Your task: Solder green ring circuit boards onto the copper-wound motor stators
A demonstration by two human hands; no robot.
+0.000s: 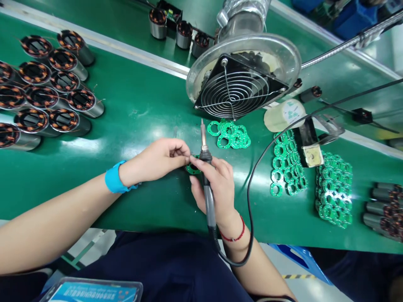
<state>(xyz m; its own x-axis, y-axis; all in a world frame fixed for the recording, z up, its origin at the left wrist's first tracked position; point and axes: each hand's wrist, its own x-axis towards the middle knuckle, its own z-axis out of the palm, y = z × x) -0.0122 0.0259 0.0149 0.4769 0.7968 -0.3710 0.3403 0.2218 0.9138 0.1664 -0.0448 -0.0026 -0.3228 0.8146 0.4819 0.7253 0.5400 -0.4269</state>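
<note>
Soldering iron (210,205) sits clasped in the right hand (222,188); the left hand (157,160), hold unclear, meets it at a green ring board (193,169). Beyond, a fan (232,100) hangs near loose boards (234,137); stators (64,82) stand left, a black cable (248,191) loops right.

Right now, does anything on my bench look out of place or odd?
Nothing looks badly wrong. The untidiest spot is the loose heap of green ring boards near the fan: they overlap at odd angles, while the green board stack at right sits in rows. Yellowish stains also mark the hood around the fan.
</note>
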